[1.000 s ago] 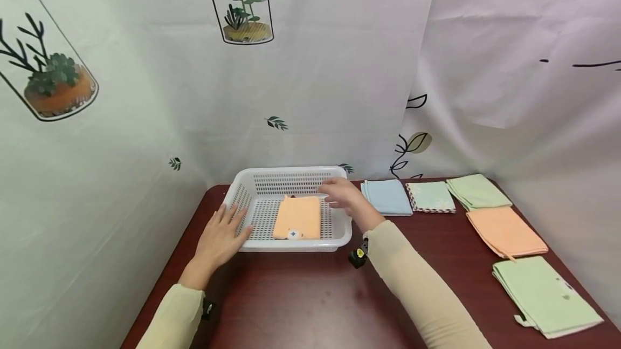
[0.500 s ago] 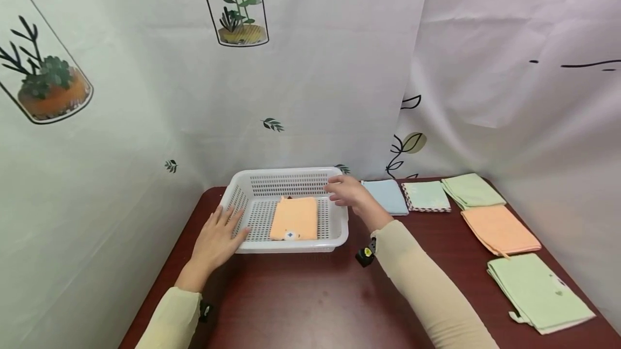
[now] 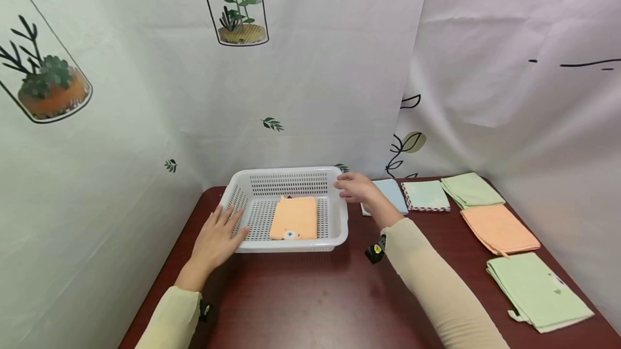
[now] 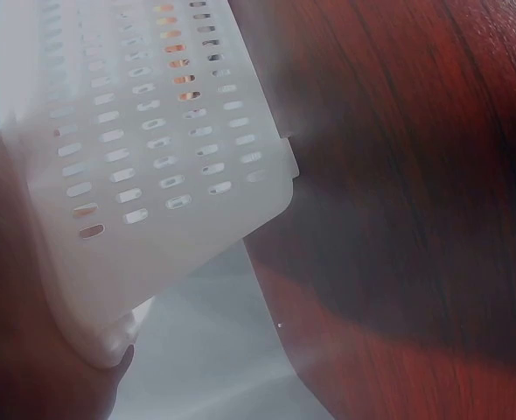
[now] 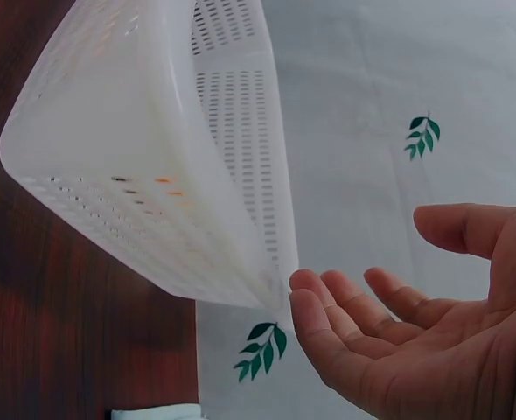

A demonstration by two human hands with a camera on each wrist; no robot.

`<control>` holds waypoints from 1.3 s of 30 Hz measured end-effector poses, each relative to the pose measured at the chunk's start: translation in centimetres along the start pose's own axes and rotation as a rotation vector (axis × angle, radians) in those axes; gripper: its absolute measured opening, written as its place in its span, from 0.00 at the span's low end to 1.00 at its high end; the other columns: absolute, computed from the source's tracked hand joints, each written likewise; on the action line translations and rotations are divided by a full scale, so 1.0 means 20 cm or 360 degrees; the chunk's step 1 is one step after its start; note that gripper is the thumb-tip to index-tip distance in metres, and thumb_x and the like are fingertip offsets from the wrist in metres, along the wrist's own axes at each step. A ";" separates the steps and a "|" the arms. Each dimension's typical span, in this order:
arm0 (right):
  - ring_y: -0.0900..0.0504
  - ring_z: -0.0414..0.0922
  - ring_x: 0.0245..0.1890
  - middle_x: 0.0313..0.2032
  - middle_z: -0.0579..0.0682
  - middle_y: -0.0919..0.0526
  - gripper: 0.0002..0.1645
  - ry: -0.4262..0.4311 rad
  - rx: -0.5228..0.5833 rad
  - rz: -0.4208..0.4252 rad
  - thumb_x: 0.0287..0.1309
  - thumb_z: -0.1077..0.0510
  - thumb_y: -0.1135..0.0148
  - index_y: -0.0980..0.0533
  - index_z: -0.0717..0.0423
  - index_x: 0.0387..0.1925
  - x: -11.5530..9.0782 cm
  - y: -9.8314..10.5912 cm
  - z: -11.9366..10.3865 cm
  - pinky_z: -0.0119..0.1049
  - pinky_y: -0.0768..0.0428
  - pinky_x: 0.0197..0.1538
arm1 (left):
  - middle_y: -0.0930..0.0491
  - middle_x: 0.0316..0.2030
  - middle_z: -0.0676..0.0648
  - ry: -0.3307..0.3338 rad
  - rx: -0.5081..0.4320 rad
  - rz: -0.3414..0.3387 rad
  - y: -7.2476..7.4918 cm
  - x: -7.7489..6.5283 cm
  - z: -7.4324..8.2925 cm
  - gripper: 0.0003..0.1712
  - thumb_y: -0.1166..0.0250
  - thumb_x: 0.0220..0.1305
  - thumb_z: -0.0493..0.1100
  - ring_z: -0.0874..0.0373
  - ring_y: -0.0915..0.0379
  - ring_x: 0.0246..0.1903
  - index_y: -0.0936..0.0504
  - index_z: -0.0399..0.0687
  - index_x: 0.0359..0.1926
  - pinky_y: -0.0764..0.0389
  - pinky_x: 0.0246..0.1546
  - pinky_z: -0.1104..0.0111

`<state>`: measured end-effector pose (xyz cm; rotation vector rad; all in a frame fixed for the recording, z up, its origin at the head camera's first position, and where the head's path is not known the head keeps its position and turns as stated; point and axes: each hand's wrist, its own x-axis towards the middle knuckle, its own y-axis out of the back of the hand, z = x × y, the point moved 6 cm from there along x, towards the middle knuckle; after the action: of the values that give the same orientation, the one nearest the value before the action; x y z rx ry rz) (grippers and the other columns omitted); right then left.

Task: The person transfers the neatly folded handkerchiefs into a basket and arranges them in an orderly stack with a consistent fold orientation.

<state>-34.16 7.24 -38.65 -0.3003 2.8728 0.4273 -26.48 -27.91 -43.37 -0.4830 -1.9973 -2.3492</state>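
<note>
Fingers [image 3: 235, 219] of the left hand [image 3: 216, 238] lie spread against the left side of the white basket [image 3: 286, 245] in the head view; an orange cloth [image 3: 293, 216] lies inside, right of them. The right hand [image 3: 358, 187] bends loosely, holding nothing. The left wrist view shows dark-red bench [image 4: 398, 175] right of the dim hand; the right wrist view, leaf-printed fabric [image 5: 345, 131] behind relaxed fingers.

Head view bright; 2 wrist views dimmer, left hazy.

Dk-red tbl [image 3: 305, 300] | wht backdrop [image 3: 330, 84] (wrinkled) | plant-jar prints [image 3: 243, 34], leaf sprigs [image 3: 273, 124]
</note>
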 end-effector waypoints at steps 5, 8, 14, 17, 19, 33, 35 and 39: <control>0.24 0.60 0.64 0.66 0.66 0.28 0.33 0.0006 -0.0019 -0.0008 0.73 0.54 0.45 0.36 0.63 0.72 -0.01 0.04 0.01 0.51 0.25 0.66 | 0.38 0.73 0.33 0.0004 -0.0012 -0.0003 0.00 0.00 0.00 0.38 0.47 0.73 0.61 0.31 0.55 0.76 0.33 0.41 0.74 0.49 0.74 0.40; 0.25 0.60 0.65 0.66 0.65 0.28 0.33 0.0009 -0.0032 -0.0013 0.73 0.53 0.45 0.36 0.63 0.72 -0.01 0.06 0.02 0.50 0.24 0.65 | 0.37 0.73 0.33 -0.0001 -0.0015 0.0009 0.01 0.00 0.00 0.39 0.46 0.73 0.61 0.31 0.54 0.75 0.32 0.41 0.73 0.48 0.73 0.40; 0.25 0.61 0.65 0.66 0.65 0.27 0.31 0.0021 -0.0047 -0.0016 0.73 0.53 0.46 0.35 0.63 0.71 -0.01 0.10 0.01 0.50 0.23 0.64 | 0.36 0.72 0.33 -0.0004 -0.0019 0.0026 0.00 0.00 0.00 0.38 0.46 0.73 0.61 0.31 0.53 0.75 0.32 0.42 0.73 0.48 0.73 0.40; 0.26 0.62 0.65 0.66 0.66 0.28 0.31 0.0029 -0.0023 -0.0021 0.73 0.53 0.46 0.35 0.64 0.71 -0.01 0.13 0.01 0.51 0.25 0.66 | 0.37 0.73 0.33 0.0003 -0.0014 0.0019 0.00 0.00 0.00 0.38 0.46 0.73 0.61 0.31 0.54 0.75 0.32 0.42 0.73 0.48 0.74 0.40; 0.27 0.62 0.66 0.67 0.66 0.29 0.31 0.0028 -0.0017 -0.0020 0.73 0.53 0.46 0.35 0.64 0.71 -0.01 0.15 0.02 0.51 0.26 0.67 | 0.37 0.73 0.33 0.0009 -0.0007 0.0007 0.00 0.00 0.00 0.38 0.47 0.73 0.61 0.31 0.54 0.76 0.32 0.42 0.74 0.49 0.74 0.41; 0.33 0.63 0.70 0.71 0.66 0.35 0.37 -0.0006 -0.0011 -0.0030 0.73 0.53 0.47 0.43 0.64 0.75 0.02 0.27 0.08 0.52 0.30 0.70 | 0.38 0.73 0.33 0.0023 0.0012 0.0009 0.01 0.00 0.00 0.38 0.45 0.73 0.60 0.31 0.54 0.75 0.33 0.42 0.74 0.49 0.74 0.41; 0.34 0.63 0.71 0.72 0.66 0.36 0.37 -0.0011 -0.0008 -0.0038 0.74 0.53 0.48 0.44 0.64 0.76 0.02 0.29 0.09 0.52 0.30 0.70 | 0.38 0.73 0.33 0.0027 0.0014 0.0002 0.01 0.00 0.00 0.39 0.46 0.73 0.61 0.31 0.54 0.76 0.34 0.42 0.74 0.49 0.74 0.41; 0.35 0.64 0.71 0.73 0.68 0.38 0.37 -0.0006 -0.0008 -0.0039 0.74 0.53 0.49 0.45 0.67 0.76 0.03 0.31 0.12 0.52 0.30 0.70 | 0.38 0.73 0.33 0.0014 0.0007 0.0006 0.00 0.00 0.00 0.39 0.47 0.73 0.62 0.31 0.54 0.75 0.34 0.42 0.74 0.49 0.74 0.41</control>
<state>-35.78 13.74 -39.30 -0.3352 2.8618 0.4304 -26.43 -27.92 -43.47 -0.4745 -1.9958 -2.3400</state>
